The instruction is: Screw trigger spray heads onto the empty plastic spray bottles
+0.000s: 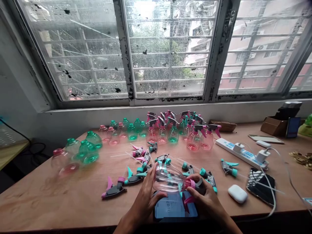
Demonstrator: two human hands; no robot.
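The bottle (168,182) lies on its side in the air between the two hands, its neck toward the right. The left hand (148,195) cups its base, fingers along the far side and thumb below. The right hand (207,198) pinches the head (200,186) at the bottle's neck, thumb and fingers on the pink collar. Just under the grip lies a lit phone (168,208). Loose pink or teal heads lie close around: a pink one (115,189) left of the left hand, a teal one (228,168) right of the right hand. Farther right are an earbud case (238,194), a dark phone (262,187) and a power strip (241,152). Beyond the grip stand bottles with heads (173,136); to their left, open bottles (89,156). Behind everything is the window (168,61).
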